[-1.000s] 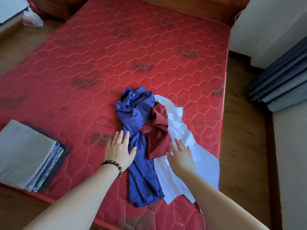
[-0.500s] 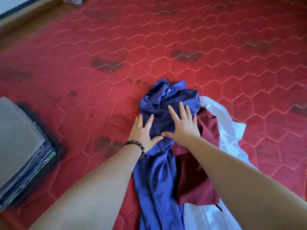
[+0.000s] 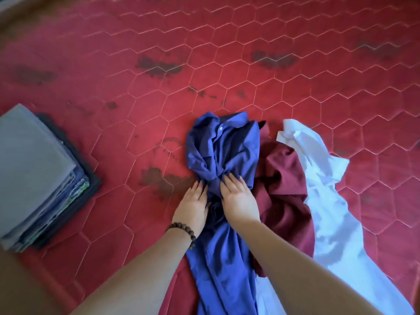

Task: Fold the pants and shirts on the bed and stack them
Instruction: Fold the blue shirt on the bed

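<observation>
A crumpled blue shirt [image 3: 225, 144] lies on the red mattress [image 3: 227, 64], collar end away from me. My left hand [image 3: 193, 208], with a bead bracelet at the wrist, and my right hand [image 3: 239, 198] sit side by side on its middle. The cloth puckers into a bunch between them, and both hands grip it there. A maroon garment [image 3: 284, 178] lies crumpled against the blue shirt's right side. Right of that, a white shirt [image 3: 329, 201] trails toward the lower right. A stack of folded clothes [image 3: 34, 167], grey on top, sits at the left.
The quilted mattress has dark stains in several places. Bare mattress stretches beyond the clothes and between the blue shirt and the folded stack. The mattress's near edge shows at the lower left.
Both hands went from open beside the pile onto the blue shirt, then slid together toward me and bunched its cloth. The view has moved closer and lower.
</observation>
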A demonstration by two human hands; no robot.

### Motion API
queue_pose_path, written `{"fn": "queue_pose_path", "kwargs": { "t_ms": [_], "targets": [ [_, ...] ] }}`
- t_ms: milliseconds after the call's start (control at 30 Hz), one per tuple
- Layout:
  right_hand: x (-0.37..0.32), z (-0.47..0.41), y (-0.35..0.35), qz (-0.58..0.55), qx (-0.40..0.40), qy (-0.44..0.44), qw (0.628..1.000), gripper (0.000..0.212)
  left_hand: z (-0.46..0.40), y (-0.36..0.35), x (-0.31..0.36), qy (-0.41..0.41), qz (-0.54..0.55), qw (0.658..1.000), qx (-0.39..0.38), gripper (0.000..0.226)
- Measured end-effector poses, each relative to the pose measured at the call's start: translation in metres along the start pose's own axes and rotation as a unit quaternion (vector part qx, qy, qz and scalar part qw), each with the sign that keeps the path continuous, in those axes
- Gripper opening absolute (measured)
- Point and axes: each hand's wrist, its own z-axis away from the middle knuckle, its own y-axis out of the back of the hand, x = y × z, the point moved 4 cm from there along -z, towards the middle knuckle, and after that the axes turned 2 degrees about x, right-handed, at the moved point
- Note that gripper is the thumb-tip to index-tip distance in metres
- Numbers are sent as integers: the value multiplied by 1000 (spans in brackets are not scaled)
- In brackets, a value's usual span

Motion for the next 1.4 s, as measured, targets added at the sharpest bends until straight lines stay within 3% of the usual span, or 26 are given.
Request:
{"fn": "queue_pose_path", "kwargs": {
  "t_ms": [100, 300, 400, 467, 567, 633, 767, 833, 867, 967, 1067, 1167, 1267, 1400],
  "targets": [
    [-37, 56, -5, 11, 18, 17, 1000, 48, 67, -13, -6, 22, 0, 998, -54, 52],
    [-96, 164, -29, 35, -77, 3, 996, 56, 195, -27, -5, 40, 23, 990, -130, 56],
    [-105, 170, -16, -43, -54, -14, 997, 49, 218, -8, -9, 67, 83, 993, -57, 64],
    [-104, 150, 4, -76, 25, -17, 997, 48, 209, 8, -21, 126, 125, 984, 24, 70],
    [-91, 91, 33, -100, 141, -17, 985, 39, 170, 30, -42, 221, 173, 956, 88, 82],
    [-76, 45, 45, -99, 165, -39, 980, 44, 136, 39, -57, 253, 195, 940, 118, 84],
    [-41, -24, 30, -41, -29, -91, 995, 69, 75, 47, -81, 277, 213, 929, 119, 82],
    [-35, -37, 16, 5, -127, -82, 988, 74, 55, 41, -85, 276, 202, 937, 78, 74],
    [-35, -38, 11, 23, -136, -71, 988, 70, 48, 37, -84, 268, 195, 942, 54, 67],
    [-39, -32, 10, 21, -47, -62, 997, 56, 47, 28, -78, 257, 195, 946, 23, 40],
    [-40, -14, 21, -6, 7, -54, 998, 54, 61, 35, -76, 262, 230, 934, 80, 22],
    [-38, 10, 46, -106, 26, -68, 992, 55, 83, 58, -74, 241, 288, 915, 150, 12],
    [-40, 40, 88, -164, 26, -102, 981, 63, 106, 101, -65, 208, 307, 905, 208, 16],
    [-50, 83, 171, -227, 71, -107, 965, 66, 131, 182, -33, 145, 331, 903, 231, 18]
  ]
}}
